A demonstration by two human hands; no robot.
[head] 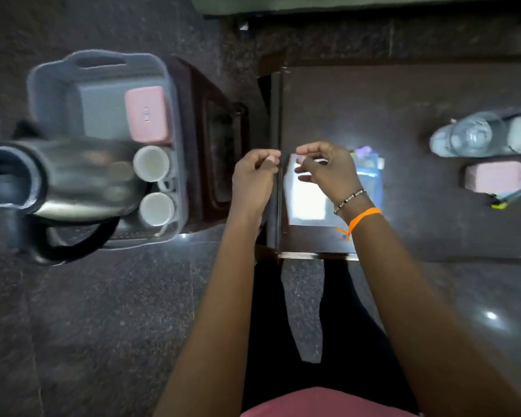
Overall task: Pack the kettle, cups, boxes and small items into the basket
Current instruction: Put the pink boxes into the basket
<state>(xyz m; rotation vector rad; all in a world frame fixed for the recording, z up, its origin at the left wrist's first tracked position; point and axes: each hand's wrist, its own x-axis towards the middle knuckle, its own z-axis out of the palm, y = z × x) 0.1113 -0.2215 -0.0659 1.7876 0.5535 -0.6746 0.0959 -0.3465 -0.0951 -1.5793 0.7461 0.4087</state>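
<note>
1. The right hand (324, 167) and left hand (254, 176) are both half-curled, fingertips pinched; whether they hold something small, I cannot tell.
2. Under them lie white packets (307, 200), I think the next items.
3. Far left, the basket (54, 85) already holds the kettle (73, 176), two cups (151, 164) and a pink box (145, 114), set closely, probably to save room.
4. Far right, another pink box (494, 174) waits on the table (403, 100).

Grey basket (42, 85), pink box (146, 114), white cups (151, 163), steel kettle (82, 176).
</note>
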